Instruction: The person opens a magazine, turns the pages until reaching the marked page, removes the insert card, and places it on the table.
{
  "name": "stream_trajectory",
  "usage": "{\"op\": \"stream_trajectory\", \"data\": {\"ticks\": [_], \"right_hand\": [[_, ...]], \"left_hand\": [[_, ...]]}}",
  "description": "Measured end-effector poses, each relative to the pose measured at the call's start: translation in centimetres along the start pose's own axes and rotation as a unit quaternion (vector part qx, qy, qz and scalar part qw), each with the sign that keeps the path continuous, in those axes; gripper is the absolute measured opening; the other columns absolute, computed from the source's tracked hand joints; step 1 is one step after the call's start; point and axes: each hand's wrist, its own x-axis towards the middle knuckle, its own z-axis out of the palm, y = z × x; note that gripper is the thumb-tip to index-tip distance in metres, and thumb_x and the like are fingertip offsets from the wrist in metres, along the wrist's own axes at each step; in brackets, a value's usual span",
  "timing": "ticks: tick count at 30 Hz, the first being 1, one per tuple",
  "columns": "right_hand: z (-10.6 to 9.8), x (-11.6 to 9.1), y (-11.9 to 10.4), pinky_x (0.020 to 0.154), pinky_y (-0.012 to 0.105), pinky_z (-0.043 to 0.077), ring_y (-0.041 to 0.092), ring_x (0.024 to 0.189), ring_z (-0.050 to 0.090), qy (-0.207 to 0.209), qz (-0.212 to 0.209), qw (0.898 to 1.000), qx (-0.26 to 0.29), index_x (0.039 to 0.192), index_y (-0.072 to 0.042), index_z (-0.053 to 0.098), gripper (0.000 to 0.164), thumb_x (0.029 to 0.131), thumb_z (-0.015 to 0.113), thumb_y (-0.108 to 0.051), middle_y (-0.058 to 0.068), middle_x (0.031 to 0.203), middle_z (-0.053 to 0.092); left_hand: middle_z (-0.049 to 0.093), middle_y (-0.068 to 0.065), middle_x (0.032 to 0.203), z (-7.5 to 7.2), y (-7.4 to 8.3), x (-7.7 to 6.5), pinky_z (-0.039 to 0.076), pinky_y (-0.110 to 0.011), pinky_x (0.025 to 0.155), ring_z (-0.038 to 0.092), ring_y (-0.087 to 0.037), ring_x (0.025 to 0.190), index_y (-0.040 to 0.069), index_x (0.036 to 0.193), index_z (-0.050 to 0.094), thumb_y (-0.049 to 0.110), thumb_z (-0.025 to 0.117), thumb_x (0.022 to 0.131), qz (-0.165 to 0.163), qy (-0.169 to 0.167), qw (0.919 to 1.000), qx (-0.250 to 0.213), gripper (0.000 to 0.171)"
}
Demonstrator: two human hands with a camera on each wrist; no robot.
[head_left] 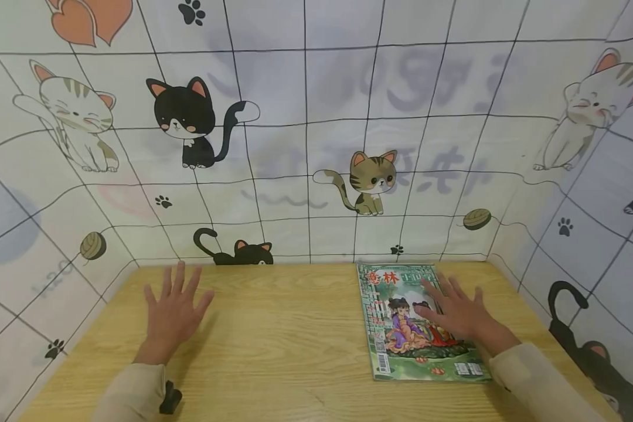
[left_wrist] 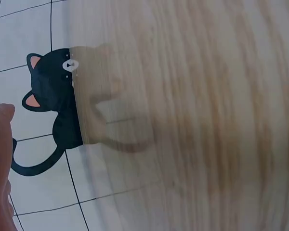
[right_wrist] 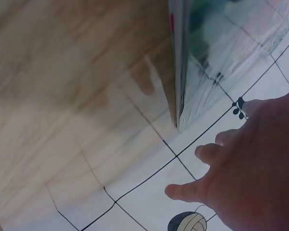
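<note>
A magazine point(head_left: 401, 357) with a green illustrated cover and red title characters lies face up on the right part of the wooden table point(head_left: 274, 340). Over its right side is my right hand point(head_left: 466, 313), fingers spread, hiding part of the cover picture; whether it touches the cover I cannot tell. In the right wrist view the magazine's edge point(right_wrist: 180, 67) shows beside the spread right hand point(right_wrist: 250, 178). My left hand point(head_left: 173, 313) is spread over the left side of the table, holding nothing. Only part of the left hand point(left_wrist: 0, 163) shows in its wrist view.
A white wall covering point(head_left: 279, 146) with grid lines and cartoon cats rises behind the table and along both sides. A small black object point(head_left: 170, 398) sits at the left sleeve's cuff.
</note>
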Motion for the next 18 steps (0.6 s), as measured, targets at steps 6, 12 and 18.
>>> {"op": "stream_trajectory", "data": {"ticks": [6,12,18], "right_hand": [[0.2,-0.4,-0.9,0.096,0.086,0.005,0.057,0.139,0.024,-0.016,-0.017,1.0,0.001,0.155,-0.012,0.035,0.08,0.094,0.051,-0.062,0.031,0.157,0.024],[0.1,-0.5,-1.9,0.098,0.084,0.005,0.054,0.142,0.022,-0.068,-0.013,0.998,0.006,0.155,-0.013,0.036,0.082,0.093,0.05,-0.065,0.027,0.159,0.023],[0.3,-0.5,-2.1,0.098,0.084,0.006,0.055,0.141,0.025,-0.091,-0.019,0.996,0.008,0.155,-0.013,0.034,0.085,0.092,0.052,-0.066,0.026,0.159,0.023]], "left_hand": [[0.025,-0.024,0.159,0.0,1.9,0.0,0.007,-0.078,0.105,0.014,-0.045,0.147,0.011,0.152,0.037,0.05,0.047,0.101,0.015,-0.005,0.9999,0.0,0.066],[0.025,-0.022,0.16,0.1,3.7,0.1,0.007,-0.076,0.107,0.014,-0.044,0.148,0.012,0.152,0.04,0.05,0.046,0.101,0.027,-0.031,0.999,-0.015,0.065],[0.027,-0.021,0.16,0.6,5.2,0.1,0.009,-0.076,0.107,0.017,-0.043,0.148,0.013,0.152,0.042,0.049,0.047,0.101,0.045,-0.042,0.9979,-0.022,0.063]]}}
